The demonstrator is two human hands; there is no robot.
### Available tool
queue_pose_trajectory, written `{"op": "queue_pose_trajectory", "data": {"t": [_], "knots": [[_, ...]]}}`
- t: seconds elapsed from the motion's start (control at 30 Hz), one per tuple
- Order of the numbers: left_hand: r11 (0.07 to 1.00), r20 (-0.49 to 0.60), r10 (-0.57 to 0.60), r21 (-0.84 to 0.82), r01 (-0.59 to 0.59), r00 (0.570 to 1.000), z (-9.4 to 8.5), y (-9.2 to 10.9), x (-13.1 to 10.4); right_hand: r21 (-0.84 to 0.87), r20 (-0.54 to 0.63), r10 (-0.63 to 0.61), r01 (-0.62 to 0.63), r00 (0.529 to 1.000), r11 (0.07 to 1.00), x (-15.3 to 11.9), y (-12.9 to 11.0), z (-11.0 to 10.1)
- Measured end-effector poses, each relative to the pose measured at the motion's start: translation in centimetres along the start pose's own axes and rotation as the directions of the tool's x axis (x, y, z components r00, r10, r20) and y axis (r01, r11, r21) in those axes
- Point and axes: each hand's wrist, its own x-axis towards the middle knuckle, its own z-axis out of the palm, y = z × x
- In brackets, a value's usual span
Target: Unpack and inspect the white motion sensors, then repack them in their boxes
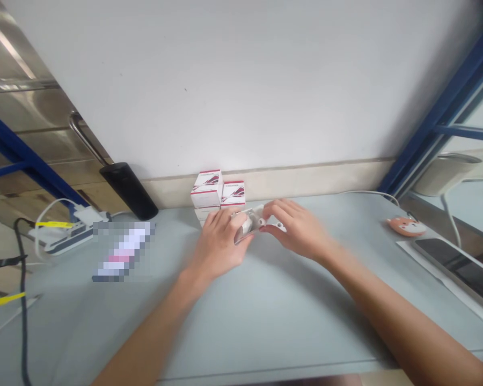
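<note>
My left hand (221,242) is wrapped round a small open carton (248,236), tilted above the table. Inside it shows something whitish-grey and rounded (255,221), too blurred to name. At the carton's right side, the bent fingers of my right hand (292,225) close on its edge or a flap; exactly what they pinch is partly hidden. Just behind my left hand stand stacked small white boxes with dark red trim, one on top at the left (206,188) and another beside it (233,193).
On the left are a blurred-out flat item (123,252), a black cylinder (129,190) and a power strip (70,236) with cables. To the right lie an orange-and-white animal-shaped item (406,226) and a phone (459,265) on paper. A wall (241,91) rises behind the table (265,316).
</note>
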Motion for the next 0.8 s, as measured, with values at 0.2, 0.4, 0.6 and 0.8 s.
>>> {"op": "queue_pose_trajectory", "data": {"t": [0.2, 0.4, 0.6, 0.8], "knots": [[1.000, -0.046, 0.031, -0.005, -0.031, 0.998, 0.0, -0.3, 0.1, 0.021, -0.185, 0.189, -0.188, 0.964, 0.982, -0.2, 2.0, -0.5], [1.000, -0.013, 0.029, -0.007, -0.029, 0.999, -0.1, 0.0, 0.0, -0.277, 0.272, 0.598, -0.533, 0.754, 0.799, -2.5, 6.8, 0.5], [0.997, -0.002, 0.072, -0.004, -0.072, 0.997, -0.2, 0.9, -0.1, -0.241, 0.191, 0.566, -0.521, 0.802, 0.819, -2.7, 6.7, 0.1], [0.996, 0.020, 0.090, 0.015, -0.090, 0.996, -0.2, 1.6, -0.1, 0.074, -0.091, 0.188, -0.181, 0.978, 0.981, 0.0, 0.8, -0.8]]}}
